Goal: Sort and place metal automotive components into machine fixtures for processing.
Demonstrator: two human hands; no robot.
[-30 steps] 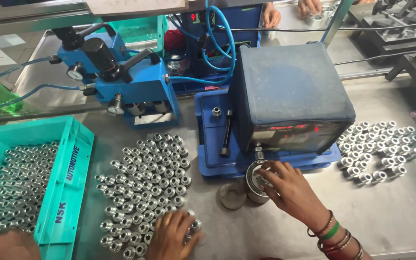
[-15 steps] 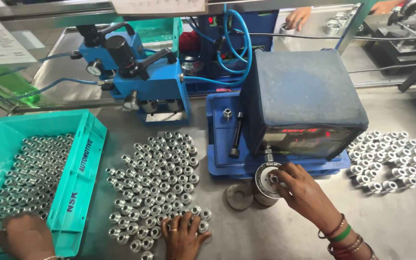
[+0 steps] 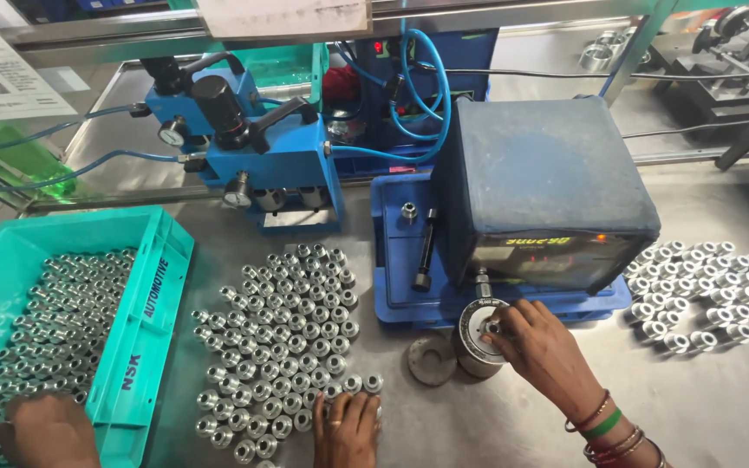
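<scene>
Two hands are at work: the right hand [image 3: 541, 347] is pinched narrow on a small metal ring atop the steel cylinder fixture [image 3: 478, 340], while the left hand [image 3: 346, 426] is spread flat, touching the loose rings [image 3: 281, 347] at eleven o'clock. Each ring is judged light, stiff and slippery, best gripped by its rim. A third hand [image 3: 45, 431] is seen in the teal crate [image 3: 145, 329].

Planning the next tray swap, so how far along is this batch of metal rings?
Done, it seems: a smaller group of rings lies right of the blue machine. In hand: the right hand holds one ring on the round steel fixture, while the left hand rests on the large pile. Left: that pile and the rings filling the teal tray.
</scene>
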